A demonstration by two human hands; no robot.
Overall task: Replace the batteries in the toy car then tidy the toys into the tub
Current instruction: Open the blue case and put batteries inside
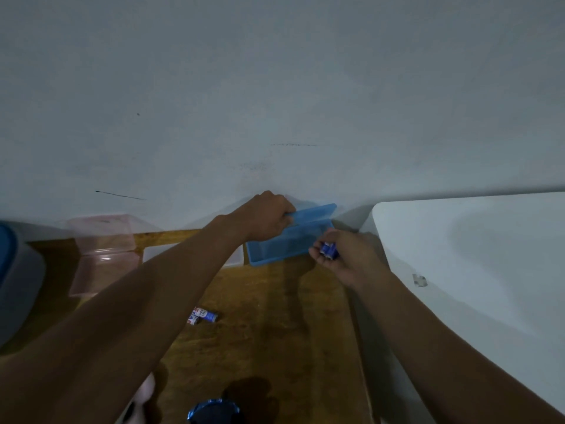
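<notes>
Pink translucent container (102,240), lid raised, on wooden table (275,316) against pale wall (275,87). Clear tub with blue lid (15,276) at far left edge. White surface (474,255) adjoins table on right; small metallic piece (419,280) on it, possibly a clip.

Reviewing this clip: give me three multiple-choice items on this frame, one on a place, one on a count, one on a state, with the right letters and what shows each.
1. Where does the blue box stand?
A. against the wall at the table's far edge
B. on the floor
C. inside the pink container

2. How many batteries lie loose on the table?
A. none
B. two
C. five

3. What state is the blue box's lid in?
A. snapped shut
B. raised
C. missing

Answers: 1 A, its back meets the wall. 2 B, the loose batteries are a pair. 3 B, the left hand has a grip on the lifted lid; the right hand holds blue batteries.
</notes>
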